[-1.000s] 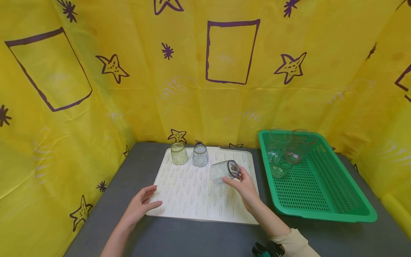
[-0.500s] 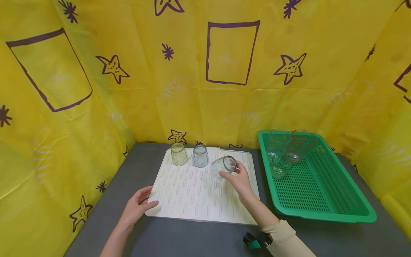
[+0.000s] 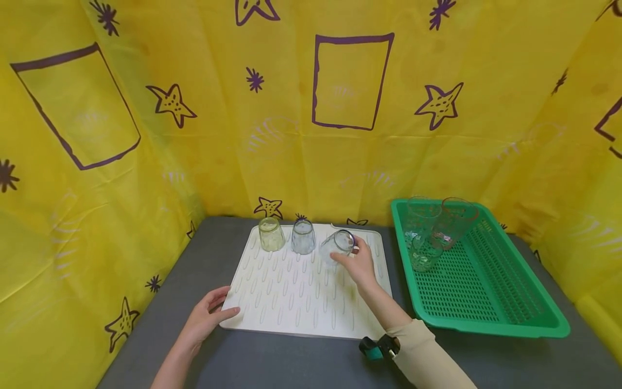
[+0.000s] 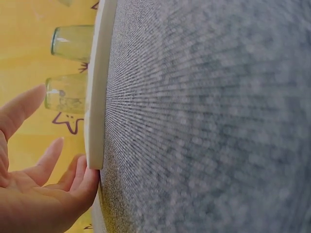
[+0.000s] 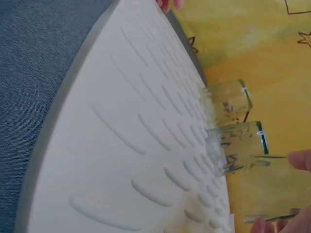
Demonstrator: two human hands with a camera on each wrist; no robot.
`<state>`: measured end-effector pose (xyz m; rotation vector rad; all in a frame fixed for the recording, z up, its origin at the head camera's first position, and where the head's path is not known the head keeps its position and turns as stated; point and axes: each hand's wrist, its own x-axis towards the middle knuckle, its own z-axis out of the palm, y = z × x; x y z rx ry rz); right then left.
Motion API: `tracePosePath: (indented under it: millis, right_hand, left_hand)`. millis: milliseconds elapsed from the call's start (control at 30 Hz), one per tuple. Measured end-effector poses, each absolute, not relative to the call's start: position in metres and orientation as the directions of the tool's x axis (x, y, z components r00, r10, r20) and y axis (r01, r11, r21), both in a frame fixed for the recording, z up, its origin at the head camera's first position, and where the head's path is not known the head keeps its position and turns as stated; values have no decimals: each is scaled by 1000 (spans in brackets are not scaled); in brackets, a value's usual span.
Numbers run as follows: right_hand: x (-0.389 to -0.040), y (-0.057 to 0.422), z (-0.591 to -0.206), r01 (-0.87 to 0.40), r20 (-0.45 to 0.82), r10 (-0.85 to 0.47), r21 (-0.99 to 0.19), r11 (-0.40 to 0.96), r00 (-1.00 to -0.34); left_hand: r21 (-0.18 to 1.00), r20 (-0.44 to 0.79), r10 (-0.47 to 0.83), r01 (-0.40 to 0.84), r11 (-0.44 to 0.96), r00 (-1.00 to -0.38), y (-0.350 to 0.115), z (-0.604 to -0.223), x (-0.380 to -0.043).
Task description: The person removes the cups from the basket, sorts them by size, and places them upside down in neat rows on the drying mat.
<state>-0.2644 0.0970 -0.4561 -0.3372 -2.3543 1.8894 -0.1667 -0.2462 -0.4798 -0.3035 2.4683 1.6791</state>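
Note:
My right hand [image 3: 360,266] grips a clear drinking glass [image 3: 334,249] near its thick base. The glass is tilted, base up and to the right, mouth down and left, over a white ridged drying mat [image 3: 286,302]. I cannot tell whether its rim touches the mat. To its left, a bluish glass [image 3: 303,239] and a yellow-green glass [image 3: 271,235] stand upside down at the mat's back. At the mat's front left, my left hand [image 3: 204,317] has its fingers spread loosely; in the left wrist view its lower fingers [image 4: 87,182] touch the mat's edge.
A green perforated basket [image 3: 491,326] stands right of the mat. Inside it, several clear glasses [image 3: 452,227] are grouped at the back left, one with a pinkish rim. A yellow patterned cloth [image 3: 291,162] hangs behind the grey table [image 3: 291,362].
My right hand has moved slightly left and away from me, tipping the glass so that its base points higher. My left hand has shifted slightly left and down along the mat's edge.

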Motion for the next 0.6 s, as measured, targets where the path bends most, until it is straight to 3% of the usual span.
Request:
tracePosePath:
  millis: [600]
  right_hand:
    - [-291,91,-470,111,-30,266,-949,295,-963]
  left_hand:
    - [889,-239,-88,-254,381,-967,-245,-482,-167]
